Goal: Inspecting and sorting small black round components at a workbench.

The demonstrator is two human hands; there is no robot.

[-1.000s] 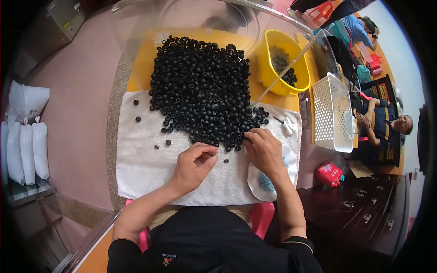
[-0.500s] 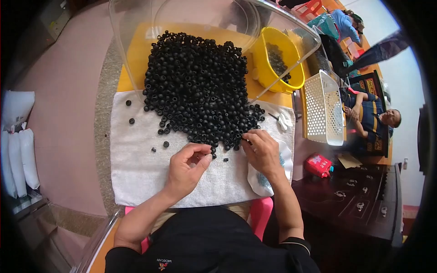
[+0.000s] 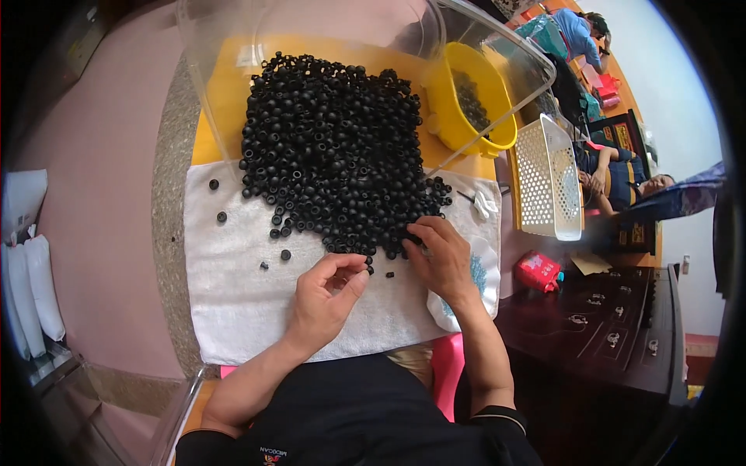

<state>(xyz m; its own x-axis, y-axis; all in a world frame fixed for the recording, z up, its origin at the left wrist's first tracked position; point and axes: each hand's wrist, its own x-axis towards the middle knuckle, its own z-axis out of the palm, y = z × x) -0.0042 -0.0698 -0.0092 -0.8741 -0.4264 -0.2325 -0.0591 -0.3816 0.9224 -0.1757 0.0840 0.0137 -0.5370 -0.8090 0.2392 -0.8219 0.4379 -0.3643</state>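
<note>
View from above a seated person's two bare hands working on a white towel (image 3: 233, 303) spread over a yellow table top. Nearest, the left hand (image 3: 322, 299) rests on the towel close to its near edge, thumb and forefinger drawn together in a pinch; whether a small piece is caught between them cannot be told. Just beyond and to the right, the right hand (image 3: 443, 256) lies palm down, its fingertips touching the near edge of a large heap of small black ring-shaped beads (image 3: 334, 155), fingers spread rather than closed on anything, as if picking pieces out of the pile. The heap covers the towel's far half and runs onto the bare yellow surface; the towel seems placed to keep the round pieces from rolling. A few stray beads (image 3: 220, 217) lie apart toward the towel's left edge. At the far right corner stands a yellow bowl (image 3: 466, 101) holding dark pieces. A white perforated basket (image 3: 548, 179) sits past the right edge. Farther right, other people sit.
</note>
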